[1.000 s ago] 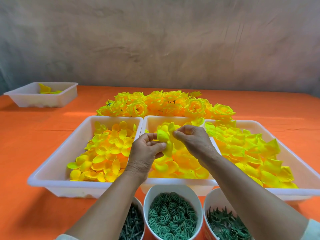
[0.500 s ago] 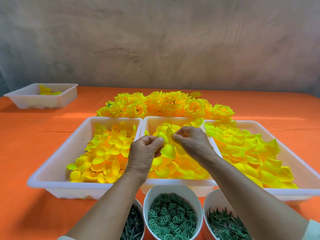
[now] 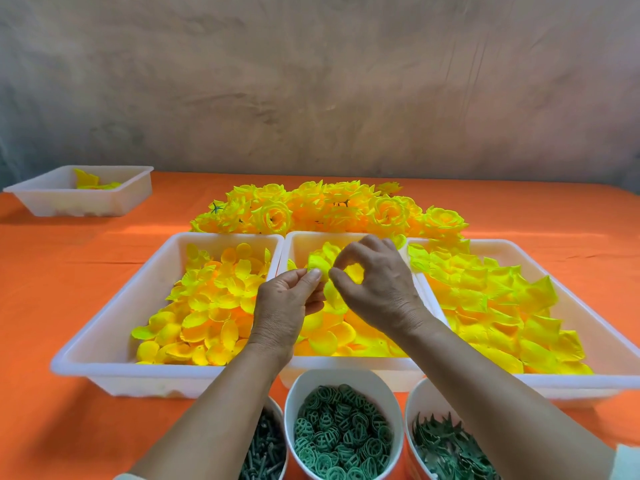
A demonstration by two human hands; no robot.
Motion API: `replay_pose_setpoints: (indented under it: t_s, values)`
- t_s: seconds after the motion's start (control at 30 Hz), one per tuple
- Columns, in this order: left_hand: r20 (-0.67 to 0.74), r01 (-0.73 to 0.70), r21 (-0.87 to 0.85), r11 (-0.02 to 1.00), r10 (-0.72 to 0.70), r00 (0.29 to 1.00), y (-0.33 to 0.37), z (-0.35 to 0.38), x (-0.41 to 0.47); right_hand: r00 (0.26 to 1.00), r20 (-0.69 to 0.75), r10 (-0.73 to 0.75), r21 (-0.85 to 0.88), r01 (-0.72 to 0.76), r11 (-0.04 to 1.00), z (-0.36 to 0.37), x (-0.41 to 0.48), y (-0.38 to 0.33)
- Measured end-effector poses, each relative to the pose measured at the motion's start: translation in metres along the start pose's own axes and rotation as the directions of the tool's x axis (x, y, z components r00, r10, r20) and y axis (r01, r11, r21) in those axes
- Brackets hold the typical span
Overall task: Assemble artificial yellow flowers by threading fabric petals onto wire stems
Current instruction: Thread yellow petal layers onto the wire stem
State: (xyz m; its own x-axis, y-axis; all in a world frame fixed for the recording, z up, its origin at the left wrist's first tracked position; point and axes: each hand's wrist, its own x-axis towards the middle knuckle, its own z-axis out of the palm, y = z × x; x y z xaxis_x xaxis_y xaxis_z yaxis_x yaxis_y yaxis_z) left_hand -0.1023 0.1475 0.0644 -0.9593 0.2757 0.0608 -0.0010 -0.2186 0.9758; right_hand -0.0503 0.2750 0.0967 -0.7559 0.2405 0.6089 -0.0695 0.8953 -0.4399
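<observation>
Trays (image 3: 114, 327) of yellow petals (image 3: 207, 306) sit on orange cloth (image 3: 69, 289) before a grey wall (image 3: 311, 81).

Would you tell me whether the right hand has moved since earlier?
Yes: the right hand has shifted slightly up the picture, its knuckles now almost level with the far rim of the middle tray.

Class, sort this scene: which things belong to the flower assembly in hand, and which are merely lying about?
In the job: left hand, right hand, both pinching the yellow petal piece; middle tray beneath, left tray, right tray; cups of green sticks, rings, leaves.
Lying about: far tray, finished flowers, orange cloth.
</observation>
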Motion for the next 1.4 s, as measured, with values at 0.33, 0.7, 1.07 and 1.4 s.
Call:
replay_pose_setpoints:
  t_s: [0.33,0.7,1.07,1.4]
  values:
    - [0.113,0.086,-0.047,0.995,-0.08,0.99,0.008,-0.002,-0.003,0.997,0.074,-0.01,-0.084,0.017,0.996,0.01,-0.003,-0.005]
    - [0.114,0.064,-0.028,0.998,-0.06,0.992,0.007,-0.002,-0.003,0.98,0.076,0.185,0.086,-0.192,0.978,0.005,0.005,-0.004]
    - [0.082,0.052,-0.011,0.999,-0.051,0.995,0.004,-0.003,-0.001,0.969,0.084,0.234,0.015,-0.236,0.972,0.005,0.007,-0.005]
    - [0.065,0.06,0.001,0.998,-0.06,0.996,0.002,-0.003,0.001,0.991,0.091,0.103,0.065,-0.109,0.992,-0.001,0.005,-0.005]
